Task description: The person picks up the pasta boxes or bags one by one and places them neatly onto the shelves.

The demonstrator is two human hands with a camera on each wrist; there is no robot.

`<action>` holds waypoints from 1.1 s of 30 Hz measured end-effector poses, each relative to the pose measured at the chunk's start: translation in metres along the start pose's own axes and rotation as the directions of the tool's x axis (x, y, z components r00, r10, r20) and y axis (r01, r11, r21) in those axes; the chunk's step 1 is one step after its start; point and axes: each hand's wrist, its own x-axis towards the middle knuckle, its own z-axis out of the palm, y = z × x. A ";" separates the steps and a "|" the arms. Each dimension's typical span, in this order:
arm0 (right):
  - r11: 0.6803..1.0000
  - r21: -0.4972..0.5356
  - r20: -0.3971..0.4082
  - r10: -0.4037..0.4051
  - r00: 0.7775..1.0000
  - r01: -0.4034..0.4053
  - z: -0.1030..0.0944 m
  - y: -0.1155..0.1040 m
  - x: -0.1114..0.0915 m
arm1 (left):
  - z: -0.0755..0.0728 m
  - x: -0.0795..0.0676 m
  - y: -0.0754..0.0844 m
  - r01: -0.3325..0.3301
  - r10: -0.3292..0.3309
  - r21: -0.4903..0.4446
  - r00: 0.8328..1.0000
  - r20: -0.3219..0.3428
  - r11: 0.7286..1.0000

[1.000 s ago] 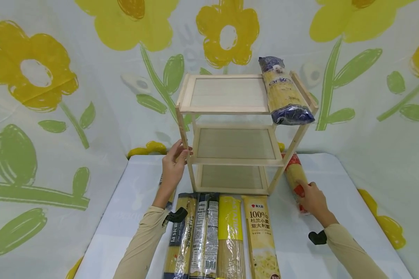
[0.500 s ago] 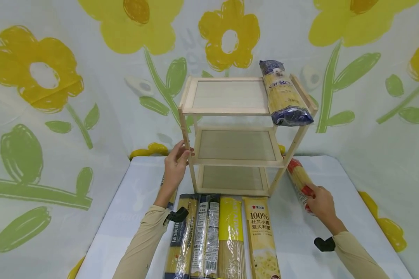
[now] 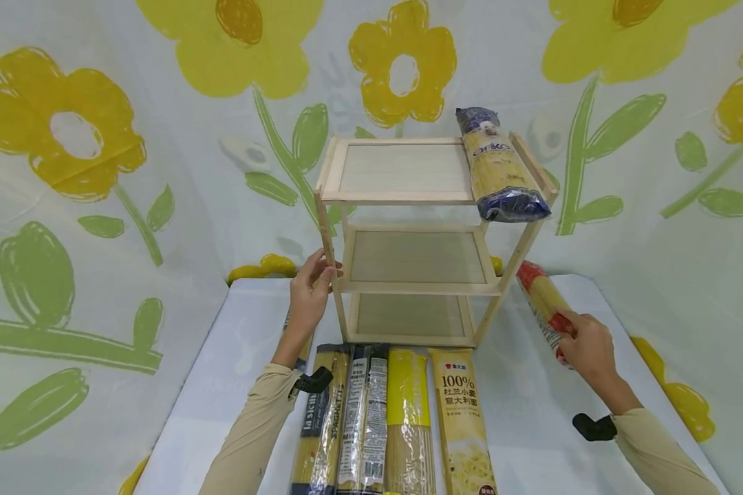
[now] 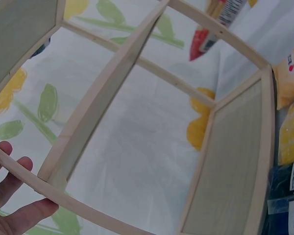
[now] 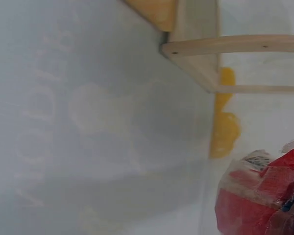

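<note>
At the left of the three-tier wooden shelf rack (image 3: 415, 289), my left hand (image 3: 311, 292) grips the front post at middle-tier height. In the left wrist view, the thumb and fingers (image 4: 32, 215) lie on either side of that post. My right hand (image 3: 591, 350) holds a red-ended pack of spaghetti (image 3: 541, 295) by its near half, tilted with the far end toward the rack's right side. The red end of the spaghetti pack (image 5: 255, 196) fills the lower right corner of the right wrist view, where the hand itself is hidden. A blue-ended pasta pack (image 3: 501, 165) lies on the top tier's right side.
Before the rack several pasta packs lie in a row on the white table (image 3: 545, 454), among them a yellow one (image 3: 408, 412) and a cream one (image 3: 464, 419). Another pack (image 3: 303, 354) is partly hidden behind my left wrist. A flowered cloth (image 3: 179, 227) surrounds the table.
My right hand has moved to the right with the spaghetti pack, whose far end has come away from behind the rack's right post. The left hand stays on its post.
</note>
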 end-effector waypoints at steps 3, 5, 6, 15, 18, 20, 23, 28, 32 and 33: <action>1.000 -0.008 0.011 0.024 1.000 -0.024 -0.015 -0.009 0.007 | 0.000 0.000 0.000 -0.007 0.007 -0.005 1.000 0.000 1.000; 0.999 -0.008 0.026 0.045 0.999 -0.045 -0.025 -0.017 0.012 | 0.000 0.000 0.000 -0.016 0.016 -0.009 1.000 -0.003 1.000; 0.998 -0.005 0.042 0.063 0.997 -0.062 -0.031 -0.021 0.015 | 0.000 0.000 0.001 -0.021 0.021 -0.010 1.000 -0.004 1.000; 0.996 -0.009 0.066 0.093 0.993 -0.092 -0.074 -0.050 0.030 | 0.000 0.001 -0.001 -0.032 0.032 -0.008 0.999 -0.003 0.999; 0.995 -0.008 0.082 0.095 0.992 -0.094 -0.087 -0.057 0.034 | 0.000 0.001 -0.001 -0.027 0.027 -0.006 1.000 -0.002 1.000; 0.995 -0.011 0.092 0.098 0.991 -0.098 -0.095 -0.062 0.037 | 0.000 0.001 -0.001 -0.026 0.026 -0.002 1.000 -0.001 1.000; 0.996 -0.010 0.072 0.091 0.993 -0.090 -0.105 -0.067 0.041 | 0.000 0.001 -0.001 -0.030 0.030 0.002 1.000 -0.003 1.000; 0.996 -0.010 0.054 0.091 0.994 -0.091 -0.122 -0.077 0.048 | 0.000 0.001 -0.001 -0.044 0.044 0.016 0.999 -0.007 0.999; 0.997 -0.027 0.026 0.076 0.997 -0.075 -0.137 -0.087 0.054 | 0.000 0.001 0.000 -0.041 0.041 0.011 0.999 -0.004 0.999; 0.996 -0.038 0.022 0.081 0.996 -0.080 -0.141 -0.091 0.056 | 0.000 0.001 0.000 -0.040 0.040 0.011 0.999 -0.004 0.999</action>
